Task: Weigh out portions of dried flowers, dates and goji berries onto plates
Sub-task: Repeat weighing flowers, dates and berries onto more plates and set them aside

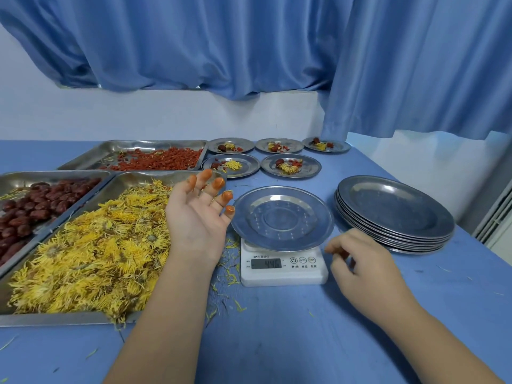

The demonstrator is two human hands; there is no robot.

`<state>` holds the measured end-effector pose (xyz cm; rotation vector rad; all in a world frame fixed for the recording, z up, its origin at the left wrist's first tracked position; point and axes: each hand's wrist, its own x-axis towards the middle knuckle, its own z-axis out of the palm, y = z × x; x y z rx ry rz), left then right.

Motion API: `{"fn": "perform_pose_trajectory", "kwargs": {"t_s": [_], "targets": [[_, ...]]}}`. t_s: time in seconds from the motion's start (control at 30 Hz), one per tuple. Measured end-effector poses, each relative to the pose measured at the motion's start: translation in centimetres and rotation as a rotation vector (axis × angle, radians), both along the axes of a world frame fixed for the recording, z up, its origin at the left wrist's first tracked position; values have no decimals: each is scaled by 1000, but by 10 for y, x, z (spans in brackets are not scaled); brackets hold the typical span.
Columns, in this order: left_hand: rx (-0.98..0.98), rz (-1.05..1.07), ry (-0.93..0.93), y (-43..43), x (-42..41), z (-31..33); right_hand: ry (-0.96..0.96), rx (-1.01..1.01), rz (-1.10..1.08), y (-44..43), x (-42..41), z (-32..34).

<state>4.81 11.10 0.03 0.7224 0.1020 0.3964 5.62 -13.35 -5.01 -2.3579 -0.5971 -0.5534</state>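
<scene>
The left hand (195,214) hovered palm-up with its fingers spread apart and holding nothing, over the right edge of the tray of dried yellow flowers (91,245); its fingertips (219,182) were stained orange. The right hand (363,261) rested low on the blue table (277,328), just right of the scale (282,266), with its fingers curled loosely inward; whether it pinched anything could not be told.

An empty metal plate (282,218) sat on the small white scale at the centre, with nothing yet weighed onto it. To the left lay three steel trays: the flowers nearest, dark red dates (36,206) further left, and orange-red goji berries (163,159) behind. Loose petals were scattered on the table around the scale.

Five finished plates (291,165) stood in two rows at the back of the table, each carrying a small portion of flowers, dates and berries. A stack of empty plates (394,214) waited to the right of the scale, so by the look of it the job was partly done, with several portions left to make up and the present one not yet begun.

The scale's grey display showed digits too blurred to read with certainty. A small brand mark and button labels in Chinese characters sat on its face, too small to make out.
</scene>
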Motion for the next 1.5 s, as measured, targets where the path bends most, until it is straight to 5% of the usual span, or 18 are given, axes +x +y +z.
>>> {"fn": "perform_pose_trajectory", "kwargs": {"t_s": [0.3,0.57,0.83,1.07,1.3,1.5], "targets": [[38,-7,14,1,2,-1,41,30,-20,4,4,4],[47,-5,20,0,2,0,224,-233,39,2,-6,3],[113,7,43,-4,0,1,236,-251,25,5,-8,2],[641,64,267,-21,8,5,72,-131,1,18,-8,11],[1172,238,156,-28,7,-19,-169,54,26,56,15,49],[1310,302,161,-25,10,-20,-237,31,40,53,13,21]]}}
